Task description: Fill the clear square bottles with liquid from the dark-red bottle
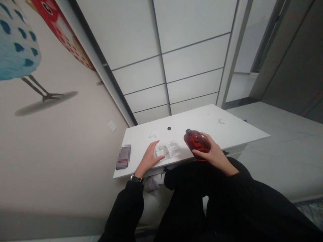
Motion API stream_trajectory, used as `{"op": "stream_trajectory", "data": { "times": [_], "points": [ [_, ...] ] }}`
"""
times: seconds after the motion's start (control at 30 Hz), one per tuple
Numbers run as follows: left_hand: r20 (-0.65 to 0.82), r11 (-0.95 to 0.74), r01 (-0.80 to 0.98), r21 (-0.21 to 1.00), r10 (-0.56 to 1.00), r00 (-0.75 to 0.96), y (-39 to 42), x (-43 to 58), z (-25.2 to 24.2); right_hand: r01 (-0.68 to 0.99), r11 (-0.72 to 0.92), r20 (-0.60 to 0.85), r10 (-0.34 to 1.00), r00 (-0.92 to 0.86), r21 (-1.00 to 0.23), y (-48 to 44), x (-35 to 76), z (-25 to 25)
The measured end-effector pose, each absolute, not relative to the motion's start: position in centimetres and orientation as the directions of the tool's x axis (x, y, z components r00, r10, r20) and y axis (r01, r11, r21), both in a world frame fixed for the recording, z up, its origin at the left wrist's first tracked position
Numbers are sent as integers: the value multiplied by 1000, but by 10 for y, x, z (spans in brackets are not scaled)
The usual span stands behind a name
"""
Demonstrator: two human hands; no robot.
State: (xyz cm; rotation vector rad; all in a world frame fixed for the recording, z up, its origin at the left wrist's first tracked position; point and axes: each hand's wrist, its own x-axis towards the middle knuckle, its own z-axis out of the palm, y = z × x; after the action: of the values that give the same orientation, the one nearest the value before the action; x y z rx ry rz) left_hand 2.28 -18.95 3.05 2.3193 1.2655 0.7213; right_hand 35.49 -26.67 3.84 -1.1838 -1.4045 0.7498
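Two hands of yours are shown in the head view, both over the white table (pixel 199 117) in the lower middle of the frame. Your R hand (pixel 214 154), right of centre, is clamped on the red-brown bottle (pixel 195 141): the thumb lies on the near side, the fingers go behind, approx. at its lower half. The bottle leans, its neck to the upper L; if its base touches the table, I can't tell. Your L hand (pixel 150 155), left of centre, has thumb and fingers apart, curved about the left clear container (pixel 162 152); whether the skin touches it, can't tell. Just beside, to the R, stands another clear container (pixel 174 149).

As to progress, my judgement: the opening of the bottle is prob. done, bc. a small black cap (pixel 169 128) lies by itself on the table, above the containers in the frame, and no cap shows on the neck. What seems left is any use of bottle & containers together: the neck is apart from both, and no liquid is seen between them. How full the containers are, can't tell.
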Motion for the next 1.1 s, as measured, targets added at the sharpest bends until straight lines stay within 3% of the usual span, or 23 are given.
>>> {"op": "stream_trajectory", "data": {
  "times": [0.2,0.4,0.63,0.8,1.1],
  "points": [
    [214,-501,667,552,858,467,-183,58,44,479,352,384,923,-33,-804,-248,362,36],
    [176,-475,683,556,870,461,-179,70,46,592,391,393,910,-132,-705,-230,372,31],
    [134,-431,671,604,884,447,-173,68,37,752,531,420,830,-369,-390,-220,383,45],
    [129,-420,682,598,891,436,-172,68,34,783,589,395,780,-486,-199,-212,387,56],
    [118,-413,674,612,891,439,-172,69,32,732,682,325,690,-647,10,-198,381,75]
  ]
}}
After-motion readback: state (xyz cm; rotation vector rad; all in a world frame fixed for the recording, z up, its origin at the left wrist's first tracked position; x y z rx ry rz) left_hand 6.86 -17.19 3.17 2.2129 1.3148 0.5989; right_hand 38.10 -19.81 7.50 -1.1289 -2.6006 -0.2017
